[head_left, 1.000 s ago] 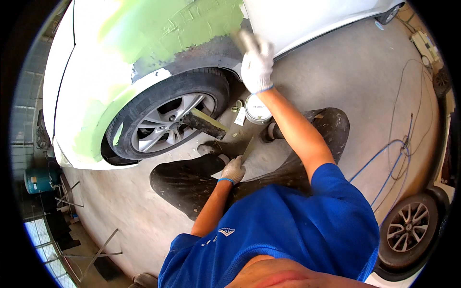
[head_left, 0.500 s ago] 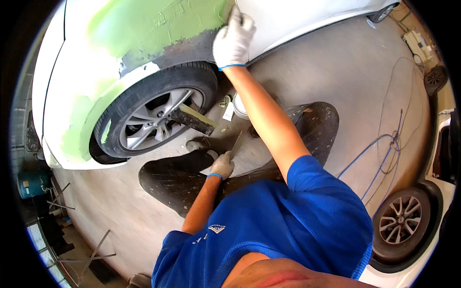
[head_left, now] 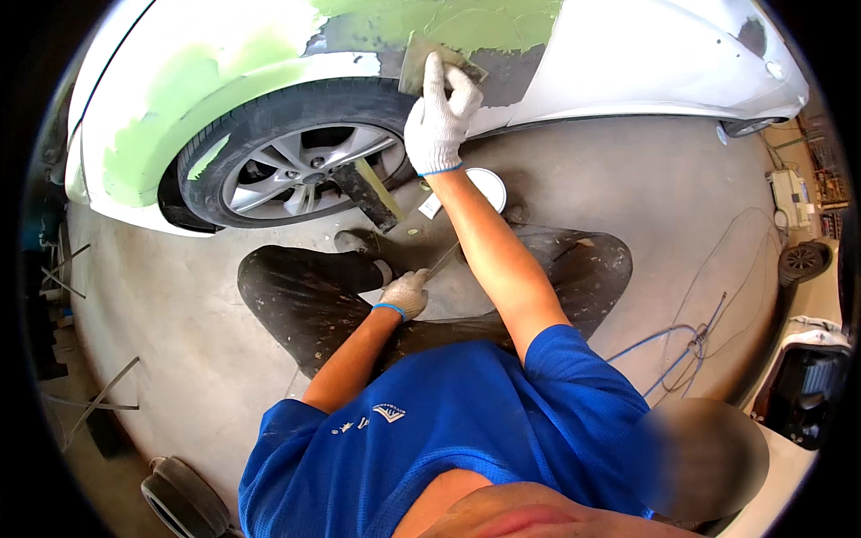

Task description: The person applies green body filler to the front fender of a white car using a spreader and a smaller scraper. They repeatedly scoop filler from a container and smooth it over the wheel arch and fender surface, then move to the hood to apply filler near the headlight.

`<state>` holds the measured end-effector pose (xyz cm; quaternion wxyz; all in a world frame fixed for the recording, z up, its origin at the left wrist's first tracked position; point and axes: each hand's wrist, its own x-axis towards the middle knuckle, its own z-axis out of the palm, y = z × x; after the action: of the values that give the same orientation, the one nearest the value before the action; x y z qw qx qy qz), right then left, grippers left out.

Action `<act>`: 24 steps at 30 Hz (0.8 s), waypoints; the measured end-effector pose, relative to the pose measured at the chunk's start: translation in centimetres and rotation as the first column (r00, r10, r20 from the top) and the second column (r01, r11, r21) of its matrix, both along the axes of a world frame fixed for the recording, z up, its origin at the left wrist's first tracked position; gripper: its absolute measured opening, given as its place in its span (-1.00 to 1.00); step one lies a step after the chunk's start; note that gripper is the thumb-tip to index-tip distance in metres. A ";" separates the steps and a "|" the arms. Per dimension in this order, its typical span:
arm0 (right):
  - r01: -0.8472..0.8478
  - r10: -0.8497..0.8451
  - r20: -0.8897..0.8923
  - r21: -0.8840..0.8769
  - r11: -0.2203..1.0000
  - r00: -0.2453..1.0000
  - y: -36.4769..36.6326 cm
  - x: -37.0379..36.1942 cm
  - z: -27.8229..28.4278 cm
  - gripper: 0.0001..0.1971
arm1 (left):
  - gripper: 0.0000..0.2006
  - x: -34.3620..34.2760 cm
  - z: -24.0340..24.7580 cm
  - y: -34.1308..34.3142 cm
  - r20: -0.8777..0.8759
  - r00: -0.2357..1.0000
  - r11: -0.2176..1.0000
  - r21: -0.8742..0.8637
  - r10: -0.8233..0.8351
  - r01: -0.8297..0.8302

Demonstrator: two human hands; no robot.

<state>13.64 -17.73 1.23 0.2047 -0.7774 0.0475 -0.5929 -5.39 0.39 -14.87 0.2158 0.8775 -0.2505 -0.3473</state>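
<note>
My right hand, in a white knit glove, pinches a flat, putty-smeared spreader. The spreader is at the car's side panel, over the dark bare patch behind the wheel arch; whether its edge touches cannot be told. Light green body filler covers the panel above and to the left, with ridges in it. Low between my knees, my gloved left hand is closed round a putty knife. The knife's thin blade points up and right, partly behind my right forearm.
A dark board with a pale green edge leans on the car wheel. Beside my right forearm stands a white tub. A blue hose lies coiled on the floor at right. A loose tyre is at lower left.
My right hand has moved left and lower along the panel, and the spreader's face now shows. My left hand keeps its hold on the putty knife. The whole view has shifted.
</note>
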 end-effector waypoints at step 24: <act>-0.097 0.128 -0.186 0.171 0.981 0.974 -1.5 -2.2 -2.3 -0.36 | -0.55 0.2 -0.1 -0.1 0.036 0.999 1.000 -0.023 0.005 -0.004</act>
<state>11.46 -19.27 -1.04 0.2944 -0.8143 0.0707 -0.4951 -5.23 0.24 -14.94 0.2221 0.8817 -0.2566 -0.3279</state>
